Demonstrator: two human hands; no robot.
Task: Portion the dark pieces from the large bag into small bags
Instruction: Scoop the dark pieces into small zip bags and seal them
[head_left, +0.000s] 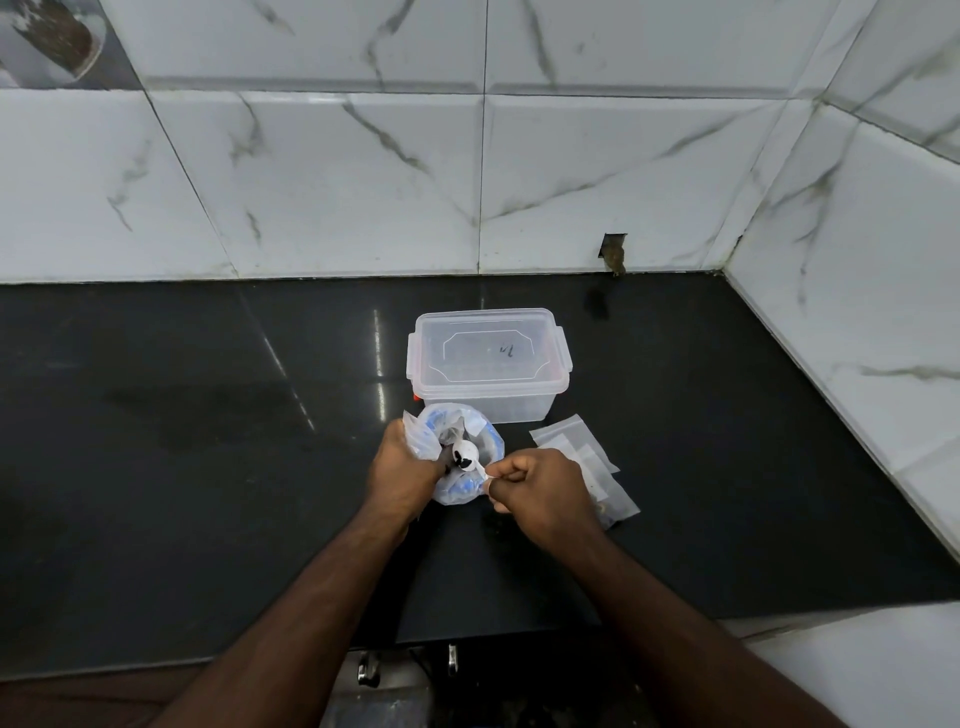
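Dark pieces lying in the bowl of a small white spoon, just above the open mouth of the large bag at the middle of the counter. Pinching the spoon's thin handle between curled fingertips and thumb: right hand, fingers closed tight around it, knuckles facing up. Gripping the gathered left side of the large bag: left hand, fingers wrapped into the crumpled plastic, holding the mouth open and the bag upright. Showing through the clear plastic of the bag: blue printing and a dark mass low inside, too small to make out further. Lying flat just right of the right hand, partly hidden behind it: a loose stack of small bags, clear, overlapping one another, the nearest one appearing to hold something dark at its lower corner. Sitting directly behind the large bag, nearly touching it: a clear plastic box with its lid clipped on, a dark scribble on the lid. Carrying all of this: a glossy black counter, reflecting light in streaks. Rising behind and along the right: white marble-look wall tiles with grey veins.
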